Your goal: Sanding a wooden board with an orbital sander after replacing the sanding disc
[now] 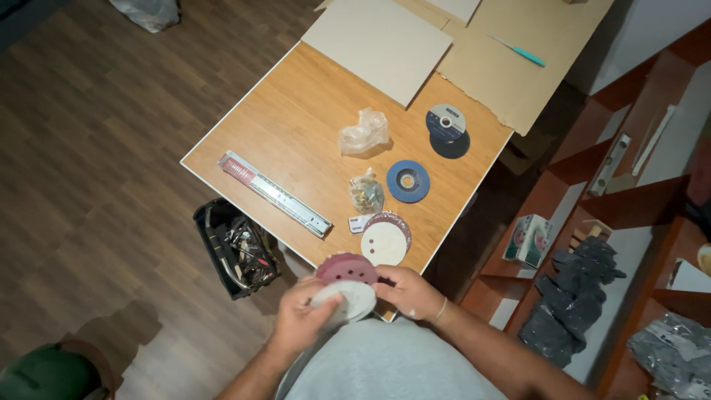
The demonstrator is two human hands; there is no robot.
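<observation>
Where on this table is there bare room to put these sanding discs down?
Bare wood lies on the table between the drawer slide and the pale board. The near right corner is crowded: screw bag, blue flap disc, sanding disc pile.

A wooden table (pixel 296 126) stands over a dark plank floor (pixel 96 148). On its left part lies a metal drawer slide (pixel 275 194) in clear wrap, set at a slant. Toward the far edge rest a pale board (pixel 378 41) and a cardboard sheet (pixel 511 67), with a teal-handled knife (pixel 518 50) on the cardboard. Mid-table sit a crumpled plastic bag (pixel 364 132), a small bag of screws (pixel 366 194), a blue flap disc (pixel 408 181) and two dark cutting discs (pixel 446 127) (overlapping). Below the table's near-left edge stands a black tool bag (pixel 237 248). Right of the table, reddish shelves (pixel 637 200) hold dark plastic bags (pixel 570 296).
</observation>
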